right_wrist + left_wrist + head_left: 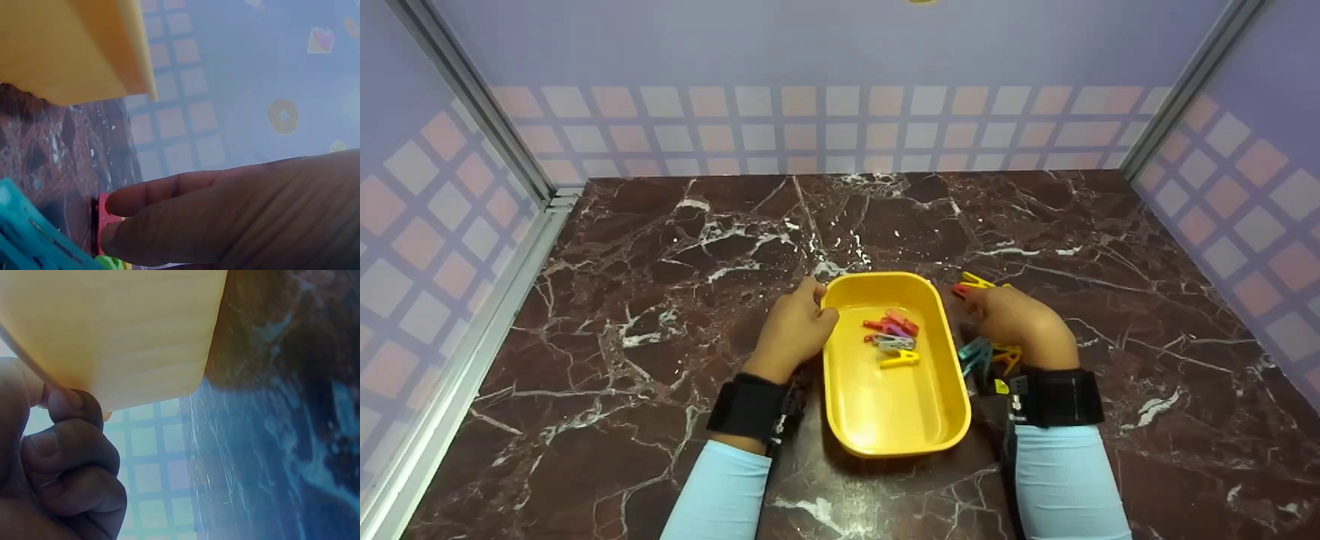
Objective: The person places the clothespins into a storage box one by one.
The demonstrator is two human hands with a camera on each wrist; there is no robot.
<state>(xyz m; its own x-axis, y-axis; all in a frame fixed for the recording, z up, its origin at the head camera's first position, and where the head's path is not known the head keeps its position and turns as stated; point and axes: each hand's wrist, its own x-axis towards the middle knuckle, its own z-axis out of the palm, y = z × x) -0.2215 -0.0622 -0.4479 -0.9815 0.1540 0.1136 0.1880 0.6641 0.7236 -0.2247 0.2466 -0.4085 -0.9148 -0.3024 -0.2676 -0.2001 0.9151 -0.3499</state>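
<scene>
A yellow plastic basin (896,420) stands on the dark marbled table. My left hand (795,330) pinches its left rim between thumb and curled fingers, as the left wrist view shows at the basin wall (140,337). Several clothespins lie in the basin, among them a yellow clothespin (900,359) and a pink clothespin (901,321). Right of the basin, my right hand (1020,319) has its thumb and forefinger at a red clothespin (103,222), seemingly pinching it. Under that hand lie a teal clothespin (976,354) and a yellow clothespin (1006,357).
Another yellow clothespin (976,280) lies just beyond the right fingertips. A green clothespin (107,261) shows partly below the right thumb. The marbled table (645,300) is bounded by a tiled-pattern back wall (840,127) and side panels.
</scene>
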